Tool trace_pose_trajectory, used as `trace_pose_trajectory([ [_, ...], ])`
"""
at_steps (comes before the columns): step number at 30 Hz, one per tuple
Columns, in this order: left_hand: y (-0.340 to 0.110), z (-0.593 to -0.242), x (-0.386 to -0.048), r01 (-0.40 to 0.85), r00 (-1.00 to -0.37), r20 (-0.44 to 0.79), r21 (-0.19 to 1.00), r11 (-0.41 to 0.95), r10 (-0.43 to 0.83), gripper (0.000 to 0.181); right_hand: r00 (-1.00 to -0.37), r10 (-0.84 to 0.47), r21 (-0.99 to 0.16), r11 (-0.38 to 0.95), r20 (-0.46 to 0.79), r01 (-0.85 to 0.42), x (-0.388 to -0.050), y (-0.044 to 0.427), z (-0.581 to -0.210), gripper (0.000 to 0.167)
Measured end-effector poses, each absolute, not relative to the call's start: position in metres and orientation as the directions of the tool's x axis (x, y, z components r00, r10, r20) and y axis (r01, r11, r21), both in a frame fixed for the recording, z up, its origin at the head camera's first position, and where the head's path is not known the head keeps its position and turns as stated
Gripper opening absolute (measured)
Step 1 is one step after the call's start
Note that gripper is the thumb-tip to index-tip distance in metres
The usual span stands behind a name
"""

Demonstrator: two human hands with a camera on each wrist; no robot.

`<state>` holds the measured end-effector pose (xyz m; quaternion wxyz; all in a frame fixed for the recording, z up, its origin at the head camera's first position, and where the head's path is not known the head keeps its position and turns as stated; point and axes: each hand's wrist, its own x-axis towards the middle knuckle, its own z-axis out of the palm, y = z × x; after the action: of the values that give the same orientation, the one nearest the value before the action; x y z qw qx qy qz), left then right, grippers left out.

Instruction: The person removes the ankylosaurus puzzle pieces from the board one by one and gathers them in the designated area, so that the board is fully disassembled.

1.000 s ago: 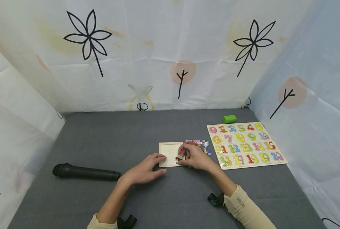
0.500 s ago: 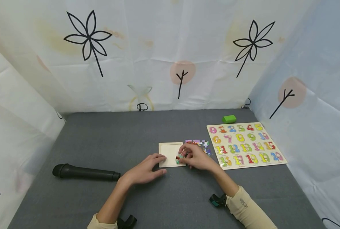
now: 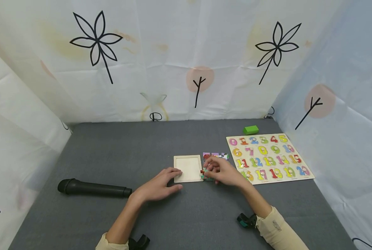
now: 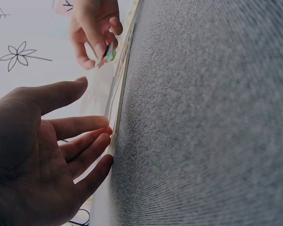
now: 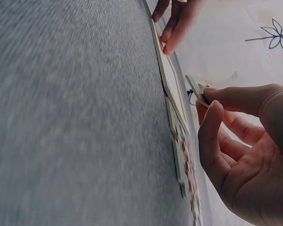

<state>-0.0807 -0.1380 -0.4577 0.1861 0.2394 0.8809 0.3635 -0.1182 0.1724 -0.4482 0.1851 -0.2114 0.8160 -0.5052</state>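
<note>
A pale wooden puzzle frame (image 3: 188, 166) lies flat with a bare inside. The left hand (image 3: 159, 184) rests its fingertips on the frame's left edge, fingers nearly straight. Between thumb and fingers, the right hand (image 3: 224, 171) pinches a small jigsaw piece (image 5: 198, 89) coloured green and red. That piece is raised above the frame's right edge. Under and behind the right hand, several jigsaw pieces (image 3: 215, 155) with purple, red and white print lie beside the frame, partly hidden by the hand.
A number board (image 3: 268, 158) with coloured numerals lies to the right. Behind it sits a green block (image 3: 251, 130). On the left is a black microphone (image 3: 93, 188). The grey table (image 3: 126, 146) meets white printed cloth (image 3: 173, 52) at the back and sides.
The right hand has moved right with the jigsaw piece, from over the frame's inside to its right edge and the loose pieces. The left hand has stayed in place.
</note>
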Motion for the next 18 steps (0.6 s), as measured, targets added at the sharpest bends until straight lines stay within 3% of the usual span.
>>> trace_pose_trajectory([
  [5, -0.140, -0.457, -0.080, 0.311, -0.815, -0.119, 0.736, 0.601, 0.567, 0.064, -0.854, -0.514, -0.907, 0.395, -0.083, -0.149, -0.116, 0.185, -0.451, 0.025],
  [12, -0.145, -0.483, -0.088, 0.381, -0.808, -0.048, 0.717, 0.583, 0.587, 0.070, -0.870, -0.483, -0.903, 0.412, -0.100, -0.126, -0.112, 0.203, -0.450, 0.023],
  [18, -0.142, -0.465, -0.081, 0.337, -0.811, -0.085, 0.741, 0.580, 0.579, 0.066, -0.878, -0.468, -0.900, 0.418, -0.094, -0.126, -0.110, 0.215, -0.449, 0.023],
])
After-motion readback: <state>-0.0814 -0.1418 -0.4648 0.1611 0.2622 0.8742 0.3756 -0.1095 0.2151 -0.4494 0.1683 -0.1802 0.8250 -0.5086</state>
